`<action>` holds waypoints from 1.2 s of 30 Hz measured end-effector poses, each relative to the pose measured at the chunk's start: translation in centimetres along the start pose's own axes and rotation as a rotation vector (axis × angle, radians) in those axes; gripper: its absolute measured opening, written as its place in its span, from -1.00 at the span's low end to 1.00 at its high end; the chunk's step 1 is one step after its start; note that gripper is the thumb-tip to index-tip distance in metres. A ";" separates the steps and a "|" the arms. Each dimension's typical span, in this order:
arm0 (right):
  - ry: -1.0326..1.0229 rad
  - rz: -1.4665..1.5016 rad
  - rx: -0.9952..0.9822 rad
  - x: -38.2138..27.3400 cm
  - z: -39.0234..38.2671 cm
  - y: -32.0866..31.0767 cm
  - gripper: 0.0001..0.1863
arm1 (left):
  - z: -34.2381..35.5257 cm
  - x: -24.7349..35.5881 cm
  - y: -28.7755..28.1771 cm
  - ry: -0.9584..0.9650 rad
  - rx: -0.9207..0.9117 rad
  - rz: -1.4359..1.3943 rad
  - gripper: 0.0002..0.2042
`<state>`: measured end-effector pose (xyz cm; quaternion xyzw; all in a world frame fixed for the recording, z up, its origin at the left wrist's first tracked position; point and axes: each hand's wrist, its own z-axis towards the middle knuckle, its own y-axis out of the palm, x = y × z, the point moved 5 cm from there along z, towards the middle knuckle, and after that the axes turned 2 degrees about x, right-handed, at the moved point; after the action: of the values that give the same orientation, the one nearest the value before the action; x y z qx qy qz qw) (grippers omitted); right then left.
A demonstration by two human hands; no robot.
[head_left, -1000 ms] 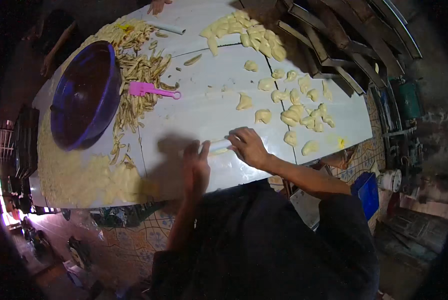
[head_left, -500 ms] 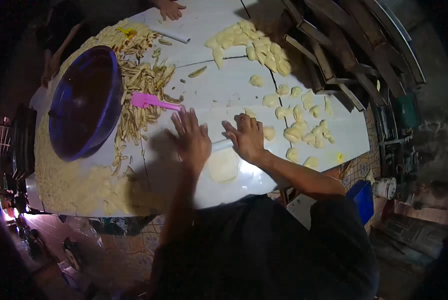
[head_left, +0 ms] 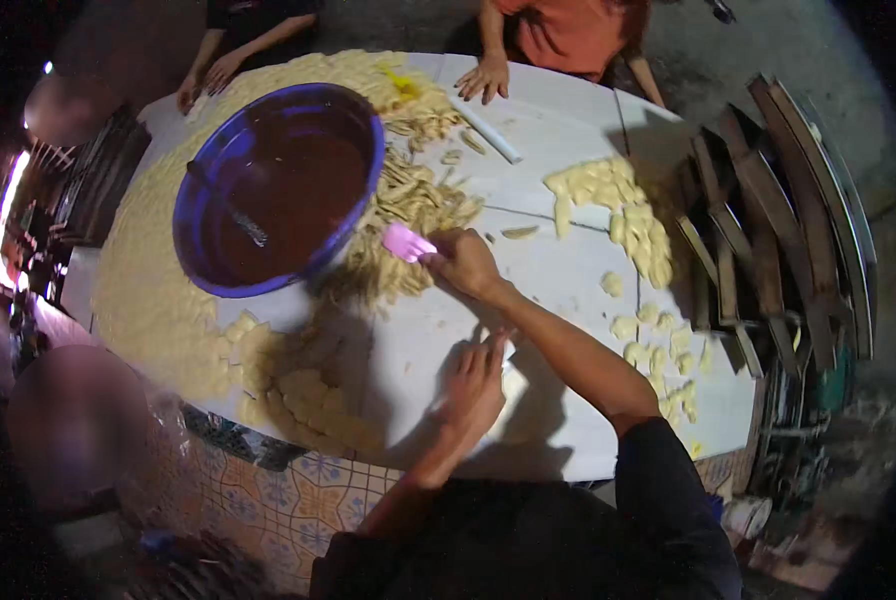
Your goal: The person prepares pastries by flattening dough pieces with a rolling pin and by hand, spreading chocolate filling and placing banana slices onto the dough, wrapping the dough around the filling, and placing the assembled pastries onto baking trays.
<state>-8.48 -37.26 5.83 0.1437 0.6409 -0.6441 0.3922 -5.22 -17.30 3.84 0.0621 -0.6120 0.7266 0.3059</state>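
A pink spatula [head_left: 408,243] is gripped by my right hand [head_left: 465,262], whose fingers are closed round its handle. Its blade rests against a pile of yellow-brown strips [head_left: 423,195], perhaps sliced fruit. Nearer me, my left hand [head_left: 476,390] lies with its fingers stretched out over a white rolling pin [head_left: 509,352], which it mostly hides. Beside that hand, a pale flattened sheet of dough [head_left: 514,386] is partly in view on the white table [head_left: 558,440].
A large blue-purple basin of dark brown liquid [head_left: 298,190] stands at the left. Pale dough lumps [head_left: 643,235] lie at the right, near stacked metal troughs [head_left: 758,220]. A white tube [head_left: 486,130] lies at the back. Another person's hand [head_left: 485,80] rests on the far edge.
My right hand has left the rolling pin, reached forward and left, and taken hold of the pink spatula. My left hand stays at the pin. The view has shifted, showing more of the far side.
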 end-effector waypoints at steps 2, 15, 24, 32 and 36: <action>-0.072 -0.063 -0.003 -2.0 1.7 3.7 -0.72 | -3.3 -2.7 -3.3 -0.130 0.100 0.028 -0.23; -0.602 -0.506 -0.529 -21.1 13.1 7.0 -0.76 | -12.3 -6.8 -1.7 -0.341 -0.022 0.040 -0.26; -0.716 -0.513 -0.864 -22.1 14.8 12.1 -0.59 | -13.1 -7.0 -2.1 -0.420 -0.012 -0.120 -0.25; -0.555 -0.278 -1.211 -21.5 15.4 9.2 -0.74 | -13.8 -7.2 -1.4 -0.272 0.061 0.004 -0.28; -0.335 -0.029 -1.327 -20.4 11.6 0.4 -0.75 | -17.0 -10.6 4.5 -0.234 0.057 0.184 -0.27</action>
<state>8.74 -41.51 21.18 -0.2371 0.8326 -0.1336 0.4824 5.80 -5.73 -9.01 0.0988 -0.6258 0.7564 0.1627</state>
